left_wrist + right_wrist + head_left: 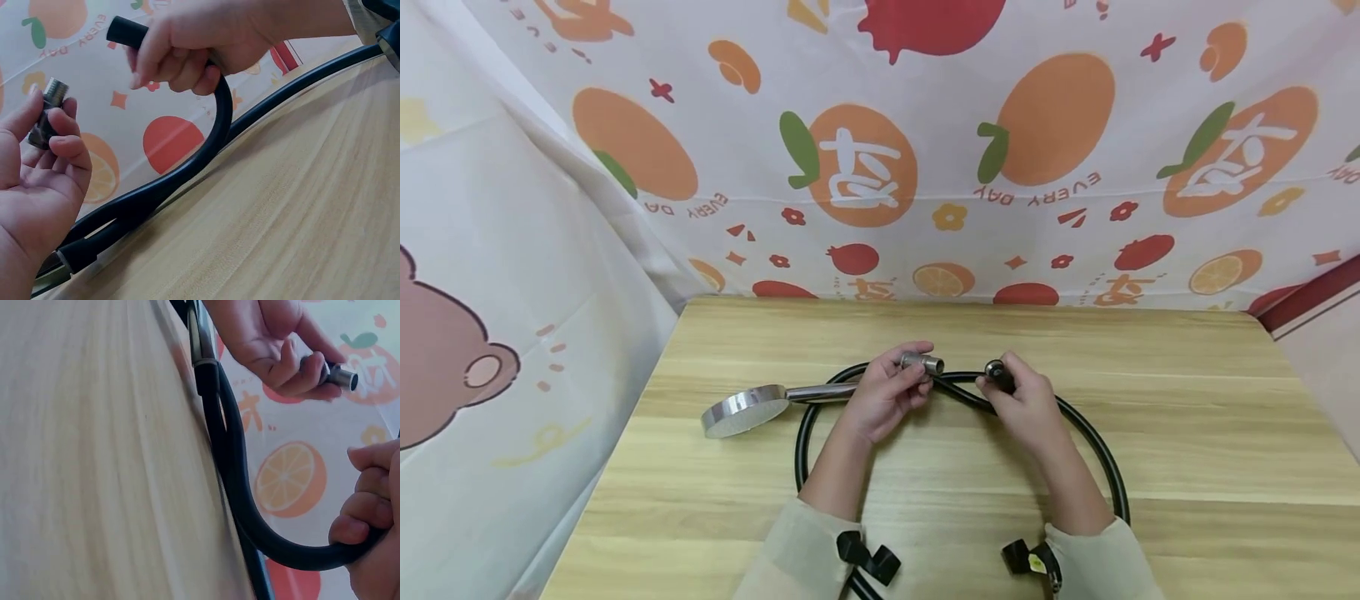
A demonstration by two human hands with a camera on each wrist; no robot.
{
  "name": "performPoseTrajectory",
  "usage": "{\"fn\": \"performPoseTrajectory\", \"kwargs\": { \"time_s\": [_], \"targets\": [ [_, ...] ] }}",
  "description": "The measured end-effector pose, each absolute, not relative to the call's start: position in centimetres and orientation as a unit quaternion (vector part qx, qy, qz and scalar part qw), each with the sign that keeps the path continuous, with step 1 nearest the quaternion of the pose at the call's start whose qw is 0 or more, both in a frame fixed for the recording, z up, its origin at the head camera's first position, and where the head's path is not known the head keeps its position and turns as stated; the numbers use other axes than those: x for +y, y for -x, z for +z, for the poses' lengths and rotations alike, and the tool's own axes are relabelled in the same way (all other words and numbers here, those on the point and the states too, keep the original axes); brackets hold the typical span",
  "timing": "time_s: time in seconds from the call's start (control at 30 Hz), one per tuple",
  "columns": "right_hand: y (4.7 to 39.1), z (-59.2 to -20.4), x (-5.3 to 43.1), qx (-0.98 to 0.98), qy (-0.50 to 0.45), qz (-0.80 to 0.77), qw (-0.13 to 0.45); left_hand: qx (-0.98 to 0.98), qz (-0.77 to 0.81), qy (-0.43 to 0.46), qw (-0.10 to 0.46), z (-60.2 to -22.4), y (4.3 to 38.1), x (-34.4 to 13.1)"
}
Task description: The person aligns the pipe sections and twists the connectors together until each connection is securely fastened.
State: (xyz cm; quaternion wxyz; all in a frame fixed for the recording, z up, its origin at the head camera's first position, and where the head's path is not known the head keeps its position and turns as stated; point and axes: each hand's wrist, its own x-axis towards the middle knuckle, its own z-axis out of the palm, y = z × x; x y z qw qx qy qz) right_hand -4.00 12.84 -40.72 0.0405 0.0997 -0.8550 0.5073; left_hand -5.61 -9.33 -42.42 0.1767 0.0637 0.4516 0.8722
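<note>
My left hand [886,396] pinches a short metal pipe fitting [929,364] between thumb and fingers. In the left wrist view the fitting [56,94] shows a threaded end, and in the right wrist view its open silver end [345,378] points toward the right hand. My right hand [1028,406] grips a black hose [1097,437] close to its end [125,31], which sticks out past the fingers. Fitting and hose end are apart, facing each other across a small gap. A chrome shower head [745,411] lies left of the left hand; its handle passes behind that hand and joins the hose.
The hose loops around both forearms on the wooden table [1210,433]. Behind the table hangs a white cloth [940,167] printed with fruit, and another cloth [512,250] hangs at the left. Black wrist cameras [868,557] sit on both sleeves.
</note>
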Motion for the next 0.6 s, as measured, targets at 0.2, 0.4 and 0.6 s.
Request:
{"fn": "performPoseTrajectory", "kwargs": {
  "time_s": [0.2,0.4,0.6],
  "targets": [
    [3.86,-40.43,12.63,-0.861,-0.143,0.480,0.087,0.468,0.867,-0.058,0.163,-42.46,5.94,-9.26],
    [3.65,-40.41,12.82,-0.829,-0.167,0.527,0.083,0.473,0.864,-0.058,0.164,-42.58,5.97,-9.26],
    [3.79,-40.11,12.85,-0.807,-0.167,0.565,0.041,0.453,0.874,-0.065,0.164,-42.69,5.96,-9.23]
  ]
}}
